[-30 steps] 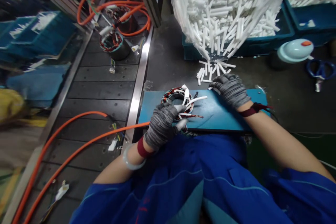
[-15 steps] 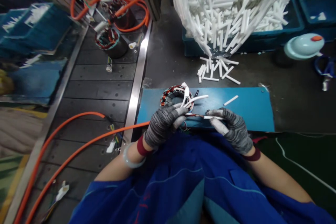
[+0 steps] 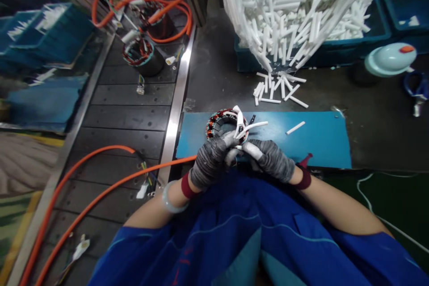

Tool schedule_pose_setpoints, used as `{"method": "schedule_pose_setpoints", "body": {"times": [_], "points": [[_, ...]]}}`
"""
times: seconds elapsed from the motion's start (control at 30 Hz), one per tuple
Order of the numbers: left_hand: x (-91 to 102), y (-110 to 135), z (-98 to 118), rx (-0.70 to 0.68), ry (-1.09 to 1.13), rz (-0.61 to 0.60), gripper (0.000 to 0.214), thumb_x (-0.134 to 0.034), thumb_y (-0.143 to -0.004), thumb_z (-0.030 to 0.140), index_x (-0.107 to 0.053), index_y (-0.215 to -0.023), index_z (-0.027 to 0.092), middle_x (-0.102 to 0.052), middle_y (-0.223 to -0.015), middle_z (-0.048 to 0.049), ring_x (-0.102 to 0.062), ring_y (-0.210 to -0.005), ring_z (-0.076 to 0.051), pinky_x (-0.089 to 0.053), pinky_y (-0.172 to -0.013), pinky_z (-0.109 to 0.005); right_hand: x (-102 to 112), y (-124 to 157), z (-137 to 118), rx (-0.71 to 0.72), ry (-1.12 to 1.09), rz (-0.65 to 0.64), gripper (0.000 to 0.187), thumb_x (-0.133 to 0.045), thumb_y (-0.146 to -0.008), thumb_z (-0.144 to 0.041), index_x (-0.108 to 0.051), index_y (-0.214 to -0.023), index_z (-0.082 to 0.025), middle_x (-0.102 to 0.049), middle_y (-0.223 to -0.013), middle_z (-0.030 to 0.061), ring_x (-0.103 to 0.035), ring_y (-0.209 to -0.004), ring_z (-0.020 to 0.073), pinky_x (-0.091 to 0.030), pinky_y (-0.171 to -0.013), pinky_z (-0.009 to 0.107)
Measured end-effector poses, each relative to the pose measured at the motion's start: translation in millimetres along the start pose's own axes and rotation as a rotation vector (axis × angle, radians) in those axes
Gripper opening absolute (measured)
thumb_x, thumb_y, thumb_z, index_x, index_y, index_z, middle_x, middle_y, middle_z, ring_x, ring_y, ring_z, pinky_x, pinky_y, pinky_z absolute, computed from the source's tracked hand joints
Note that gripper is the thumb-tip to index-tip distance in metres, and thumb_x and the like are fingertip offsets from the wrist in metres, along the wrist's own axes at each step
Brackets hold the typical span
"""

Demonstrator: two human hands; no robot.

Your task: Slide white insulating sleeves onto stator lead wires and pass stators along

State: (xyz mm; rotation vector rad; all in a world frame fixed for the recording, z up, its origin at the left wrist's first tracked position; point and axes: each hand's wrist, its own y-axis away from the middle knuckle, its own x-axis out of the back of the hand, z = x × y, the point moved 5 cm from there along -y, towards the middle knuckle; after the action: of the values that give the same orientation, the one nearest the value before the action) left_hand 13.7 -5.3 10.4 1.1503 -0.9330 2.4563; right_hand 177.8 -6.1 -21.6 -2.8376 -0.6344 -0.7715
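Note:
A ring-shaped motor stator [image 3: 212, 126] with copper windings lies at the near edge of a blue mat. White sleeves [image 3: 255, 124] on its leads stick out over its right side. My left hand [image 3: 212, 158], in a grey knit glove with whitish fingertips, is closed in a pinch on a lead wire at the stator's near right edge. Against it, my right hand [image 3: 271, 158], gloved alike, pinches a white sleeve [image 3: 238, 147]. Only a short bit of that sleeve shows between the fingertips; the wire is hidden.
A loose white sleeve [image 3: 295, 128] lies on the blue mat [image 3: 321, 143]. Behind are a sleeve pile [image 3: 281, 89], a blue bin [image 3: 342, 45] with a plastic bag, a round-lidded container [image 3: 390, 59] and scissors [image 3: 417, 91]. Orange tubing [image 3: 100, 205] and more stators [image 3: 145, 60] occupy the slatted conveyor leftward.
My right hand has moved left with the white sleeve, up to my left fingertips. The bare stretch of wire between the hands no longer shows. My left hand has barely moved.

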Motion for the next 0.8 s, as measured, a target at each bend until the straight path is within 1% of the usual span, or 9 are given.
{"method": "schedule_pose_setpoints", "body": {"times": [0.07, 0.13, 0.2, 0.33, 0.4, 0.5, 0.63, 0.7, 0.8], "points": [[7.1, -0.7, -3.2, -0.017, 0.010, -0.031, 0.041, -0.058, -0.097, 0.016, -0.053, -0.137, 0.021, -0.072, -0.129, -0.0110, -0.070, -0.120, -0.022, -0.060, -0.103, -0.036, -1.7, -0.4, -1.3, -0.083, -0.199, -0.093, 0.055, -0.030, -0.110, -0.047, -0.076, -0.100, -0.017, -0.066, -0.055, -0.0016, -0.060, -0.046, 0.0113, -0.053, -0.056, 0.023], [15.1, -3.7, -11.6, -0.048, 0.028, -0.094, 0.053, -0.061, -0.092, 0.017, -0.049, -0.144, 0.018, -0.070, -0.132, -0.0141, -0.066, -0.126, -0.026, -0.056, -0.110, -0.043, 3.2, 6.8, 0.7, -0.201, -0.393, -0.115, 0.060, -0.028, -0.110, -0.053, -0.075, -0.105, -0.016, -0.066, -0.055, -0.0016, -0.062, -0.046, 0.0114, -0.053, -0.054, 0.023], [17.6, -8.1, -22.0, -0.102, 0.028, -0.200, 0.061, -0.065, -0.087, 0.020, -0.049, -0.146, 0.016, -0.067, -0.136, -0.0163, -0.062, -0.132, -0.031, -0.045, -0.119, -0.053, 17.9, 19.6, 9.3, -0.278, -0.484, 0.023, 0.057, -0.036, -0.106, -0.059, -0.073, -0.113, -0.017, -0.073, -0.067, 0.0012, -0.068, -0.056, 0.0136, -0.056, -0.061, 0.025], [2.2, -13.9, -34.4, -0.205, -0.096, -0.349, 0.047, -0.070, -0.088, 0.030, -0.064, -0.133, 0.016, -0.074, -0.121, -0.0137, -0.067, -0.123, -0.032, -0.033, -0.125, -0.060, 55.3, 57.7, 43.4, -0.326, -0.108, 0.579, 0.049, -0.046, -0.103, -0.060, -0.074, -0.112, -0.021, -0.075, -0.073, 0.0025, -0.072, -0.066, 0.0188, -0.059, -0.070, 0.033], [-8.0, -14.1, -35.4, -0.196, -0.183, -0.362, 0.036, -0.070, -0.090, 0.033, -0.071, -0.121, 0.017, -0.078, -0.103, -0.0100, -0.071, -0.113, -0.031, -0.034, -0.125, -0.058, 53.8, 70.4, 59.7, -0.298, 0.104, 0.613, 0.048, -0.044, -0.104, -0.057, -0.075, -0.107, -0.021, -0.076, -0.074, 0.0034, -0.073, -0.068, 0.0213, -0.058, -0.071, 0.036], [-13.6, -12.4, -37.9, -0.139, -0.224, -0.415, 0.026, -0.069, -0.090, 0.040, -0.075, -0.106, 0.020, -0.077, -0.088, -0.0064, -0.073, -0.106, -0.030, -0.034, -0.126, -0.055, 39.2, 79.2, 74.1, -0.109, 0.379, 0.566, 0.046, -0.046, -0.103, -0.056, -0.076, -0.104, -0.022, -0.080, -0.091, 0.0079, -0.076, -0.081, 0.0249, -0.058, -0.077, 0.038], [18.0, -15.0, -63.9, 0.081, -0.069, -0.408, 0.036, -0.078, -0.081, 0.049, -0.075, -0.106, 0.023, -0.077, -0.090, -0.0048, -0.073, -0.104, -0.029, -0.036, -0.123, -0.056, 25.8, 84.2, 85.8, 0.042, 0.497, 0.577, 0.035, -0.049, -0.105, -0.043, -0.075, -0.108, -0.021, -0.080, -0.097, 0.0081, -0.076, -0.084, 0.0246, -0.058, -0.078, 0.038], [48.4, -14.2, -90.7, 0.335, 0.042, -0.327, 0.048, -0.077, -0.078, 0.059, -0.075, -0.109, 0.023, -0.078, -0.100, -0.0060, -0.072, -0.105, -0.029, -0.050, -0.112, -0.050, 23.3, 84.5, 87.2, 0.101, 0.514, 0.598, 0.031, -0.050, -0.105, -0.040, -0.075, -0.109, -0.021, -0.080, -0.097, 0.0075, -0.076, -0.082, 0.0242, -0.058, -0.077, 0.037], [94.0, -1.9, -132.7, 0.672, 0.085, -0.195, 0.059, -0.068, -0.080, 0.070, -0.075, -0.110, 0.020, -0.079, -0.098, -0.0077, -0.075, -0.088, -0.027, -0.062, -0.087, -0.042, 21.2, 84.0, 88.4, 0.155, 0.501, 0.619, 0.028, -0.053, -0.104, -0.039, -0.074, -0.111, -0.021, -0.081, -0.098, 0.0061, -0.077, -0.083, 0.0237, -0.058, -0.079, 0.036]]}}
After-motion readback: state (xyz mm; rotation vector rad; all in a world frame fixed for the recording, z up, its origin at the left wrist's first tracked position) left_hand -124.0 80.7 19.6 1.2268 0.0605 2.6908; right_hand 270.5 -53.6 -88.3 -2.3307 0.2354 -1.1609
